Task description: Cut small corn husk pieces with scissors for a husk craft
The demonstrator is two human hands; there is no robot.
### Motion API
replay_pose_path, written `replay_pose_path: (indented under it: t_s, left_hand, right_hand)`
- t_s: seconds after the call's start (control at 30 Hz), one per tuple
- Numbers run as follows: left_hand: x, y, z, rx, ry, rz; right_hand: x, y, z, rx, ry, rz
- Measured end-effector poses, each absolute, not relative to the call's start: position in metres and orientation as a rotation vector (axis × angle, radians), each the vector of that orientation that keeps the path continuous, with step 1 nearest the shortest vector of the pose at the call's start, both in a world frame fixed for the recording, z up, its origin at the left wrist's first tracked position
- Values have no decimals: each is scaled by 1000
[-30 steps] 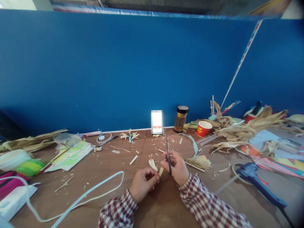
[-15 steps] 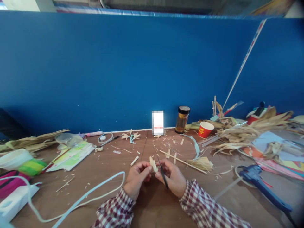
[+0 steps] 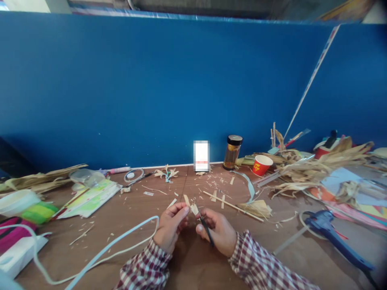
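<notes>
My left hand [image 3: 173, 225] is closed, pinching a small pale strip of corn husk [image 3: 186, 199] between thumb and fingertips. In my right hand [image 3: 220, 231] is a pair of dark-handled scissors [image 3: 207, 230], its thin tips pointing up and away from me. A second pale piece of husk [image 3: 194, 210] shows at the scissor tips, between the two hands; whether the blades or the right fingers hold it I cannot tell. Beyond the hands, a thin wooden stick [image 3: 232, 206] and a folded husk [image 3: 256, 208] lie on the brown table [image 3: 193, 266].
A jar with dark lid [image 3: 232, 152] and a red paper cup [image 3: 262, 165] stand at the back right, near heaped dry husks [image 3: 320, 169]. A blue glue gun [image 3: 338, 237] lies at right. White cables [image 3: 117, 241] cross the left. Husk scraps litter the middle.
My left hand has drawn slightly left and up with its strip of husk, widening the gap between the hands. The scissors have tilted further left at the tips.
</notes>
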State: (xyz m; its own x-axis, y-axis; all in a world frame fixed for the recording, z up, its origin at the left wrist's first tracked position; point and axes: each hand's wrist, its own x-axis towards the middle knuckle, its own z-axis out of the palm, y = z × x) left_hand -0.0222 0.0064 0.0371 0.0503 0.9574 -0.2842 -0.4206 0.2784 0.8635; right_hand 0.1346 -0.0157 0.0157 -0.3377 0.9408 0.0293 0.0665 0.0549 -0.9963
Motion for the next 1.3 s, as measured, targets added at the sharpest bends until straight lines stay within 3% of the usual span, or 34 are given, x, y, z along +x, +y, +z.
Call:
replay_pose_path:
  t_s: [0.5,1.3]
  left_hand:
    - [-19,7,34,562,1000,1160]
    - [-14,6,27,552,1013,1103]
  right_hand:
    - [132,-18,16,-1018,-1491,1566]
    - [130,-19,15,-1032,-1520,1554]
